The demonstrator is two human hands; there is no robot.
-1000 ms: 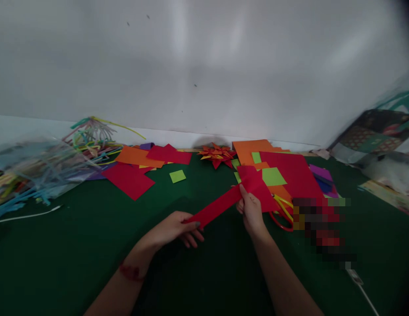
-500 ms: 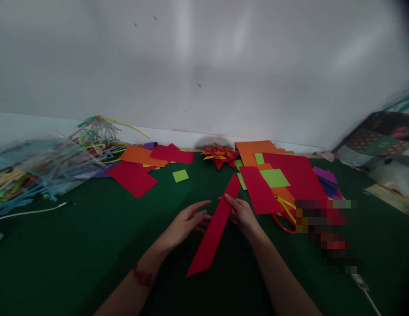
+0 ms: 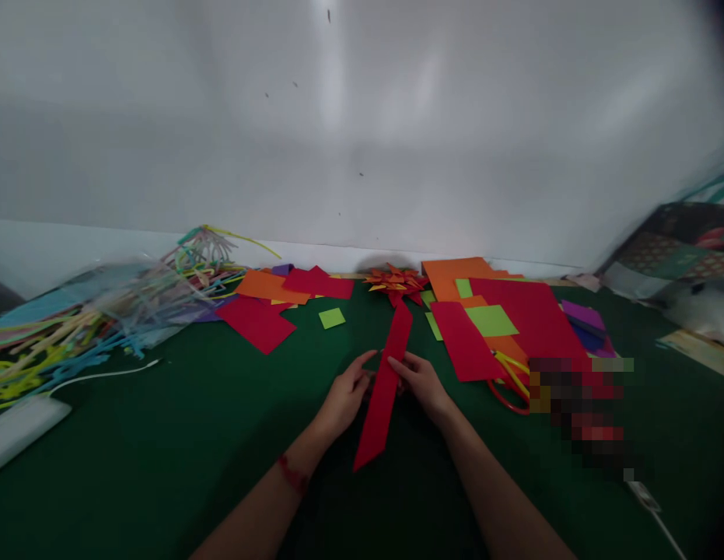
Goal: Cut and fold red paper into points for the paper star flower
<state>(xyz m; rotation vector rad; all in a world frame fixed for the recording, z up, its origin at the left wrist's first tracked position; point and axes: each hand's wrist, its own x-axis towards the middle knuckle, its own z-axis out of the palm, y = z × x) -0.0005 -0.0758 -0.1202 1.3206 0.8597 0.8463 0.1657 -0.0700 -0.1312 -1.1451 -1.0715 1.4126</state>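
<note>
Red paper strip (image 3: 384, 397) is observed above the green surface (image 3: 222, 459), in front of the orange-red paper star (image 3: 396, 285). Your red sheets lie at the right, overlapped by a light green piece (image 3: 493, 320); yellow-handled scissors (image 3: 512, 372) sit just beside. Your right hand (image 3: 423, 383) pinches the strip, thumb on its face. Your left hand (image 3: 344, 397) is at its left edge; its grip is partly hidden, contact undetermined.

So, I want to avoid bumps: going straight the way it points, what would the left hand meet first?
Probably the long red strip, just ahead of the left hand; depth is unclear, so its fingers may be touching it.
</note>
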